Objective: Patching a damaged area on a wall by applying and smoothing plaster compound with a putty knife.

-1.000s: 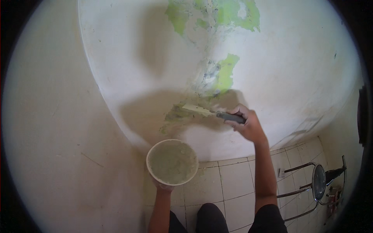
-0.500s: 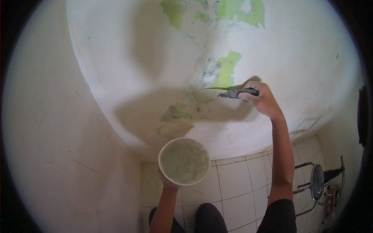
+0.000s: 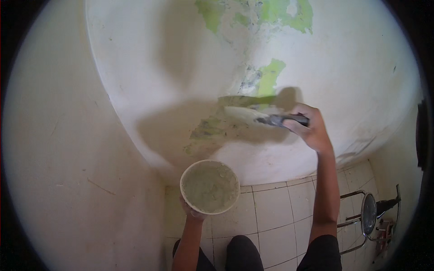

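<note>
My right hand (image 3: 308, 127) is closed around the dark handle of a putty knife (image 3: 275, 120). The knife's wide blade (image 3: 243, 113) points left and carries pale putty; a shadow shows between it and the wall (image 3: 343, 77), so it looks lifted off the surface. Below and to the left, my left hand (image 3: 193, 208) holds a round white bucket (image 3: 181, 180) from beneath its side, most of the fingers hidden behind it. Greyish-green putty (image 3: 210, 187) fills the bucket. Behind the blade the wall has light green patches (image 3: 270, 79) and rough, scraped areas (image 3: 209, 128).
A second wall (image 3: 58, 149) meets the patched one at a corner on the left. White floor tiles (image 3: 275, 214) lie below, under my legs (image 3: 244, 253). At the lower right stands a metal-framed stool (image 3: 369, 212) with reddish items (image 3: 384, 235) beside it.
My right hand and the putty knife have come down slightly and away from the wall, the blade now apart from it. The bucket has shifted a little left in view.
</note>
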Action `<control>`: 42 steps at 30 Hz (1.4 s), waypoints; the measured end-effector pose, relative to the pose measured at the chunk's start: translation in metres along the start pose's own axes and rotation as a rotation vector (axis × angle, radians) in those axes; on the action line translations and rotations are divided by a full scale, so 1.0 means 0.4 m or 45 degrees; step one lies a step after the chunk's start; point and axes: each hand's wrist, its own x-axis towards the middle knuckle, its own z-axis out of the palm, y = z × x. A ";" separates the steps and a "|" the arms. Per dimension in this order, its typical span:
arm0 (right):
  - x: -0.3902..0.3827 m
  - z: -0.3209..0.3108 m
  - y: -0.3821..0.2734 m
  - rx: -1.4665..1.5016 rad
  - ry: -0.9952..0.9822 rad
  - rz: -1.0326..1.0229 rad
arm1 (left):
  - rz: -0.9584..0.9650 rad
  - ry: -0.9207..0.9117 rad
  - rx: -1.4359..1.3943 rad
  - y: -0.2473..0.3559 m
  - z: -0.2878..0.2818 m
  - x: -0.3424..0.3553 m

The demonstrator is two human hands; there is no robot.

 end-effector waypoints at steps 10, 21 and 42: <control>0.016 0.047 0.182 -0.010 0.072 0.132 | -0.562 0.208 -0.825 0.037 0.007 -0.004; -0.229 0.126 0.218 0.651 0.106 0.548 | -0.387 0.094 -0.617 0.027 -0.087 -0.016; -0.191 0.223 0.346 0.348 0.254 0.376 | -0.144 0.185 -0.143 -0.032 -0.109 -0.033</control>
